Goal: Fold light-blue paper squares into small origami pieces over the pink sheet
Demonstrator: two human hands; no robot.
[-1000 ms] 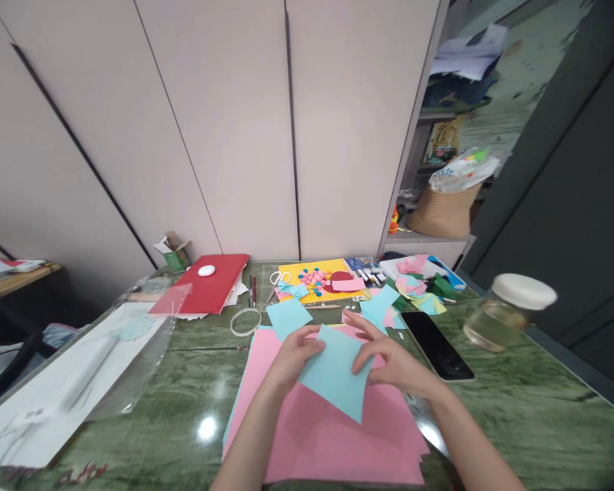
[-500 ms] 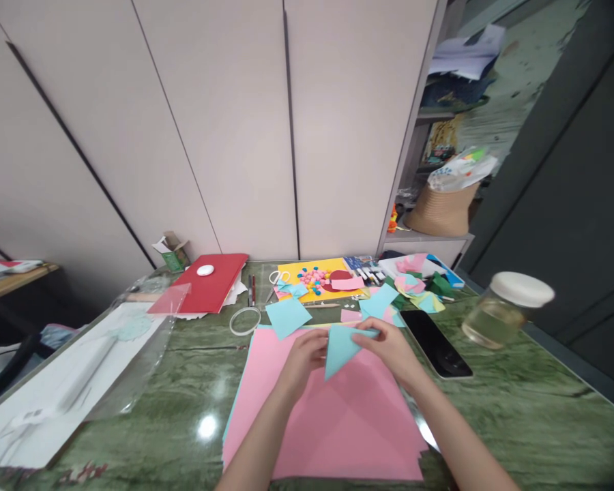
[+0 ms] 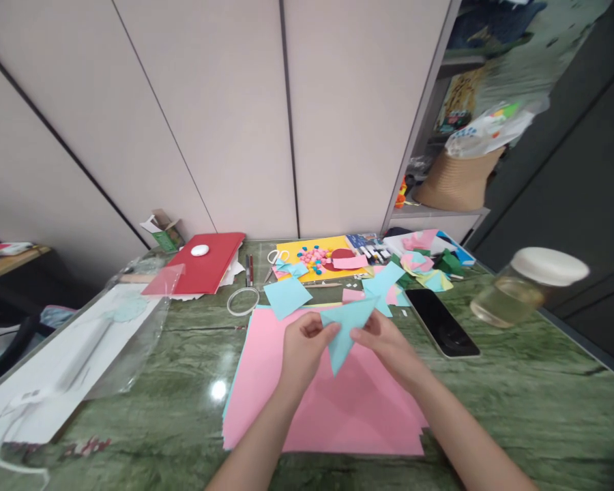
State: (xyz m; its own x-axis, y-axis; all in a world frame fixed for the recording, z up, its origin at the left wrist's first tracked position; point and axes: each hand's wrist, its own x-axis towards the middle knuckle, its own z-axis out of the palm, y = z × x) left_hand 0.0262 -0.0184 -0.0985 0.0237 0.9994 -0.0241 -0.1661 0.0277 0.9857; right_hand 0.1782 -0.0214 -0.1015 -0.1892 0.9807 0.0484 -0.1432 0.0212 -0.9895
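Observation:
A folded light-blue paper triangle [image 3: 344, 346] is held up over a stack of pink paper [image 3: 358, 416], one point hanging down. My left hand [image 3: 307, 344] pinches its left side between thumb and fingers. On the other side, my right hand [image 3: 389, 341] grips the right part, thumb in front and fingers behind. Just beyond the stack lies a flat light-blue paper square [image 3: 287, 298]. More blue paper pieces [image 3: 381, 286] lie behind my right hand.
To the right are a black phone [image 3: 443, 324] and a lidded glass jar [image 3: 524, 290]. Scissors [image 3: 278, 258], a tape roll [image 3: 243, 301] and a yellow sheet with pompoms [image 3: 314, 260] lie at the back. A red folder [image 3: 209, 262] and a glue gun [image 3: 84, 361] are left.
My left thumb has come round to the front of the blue triangle, and the paper has turned slightly. The view has tipped down a little.

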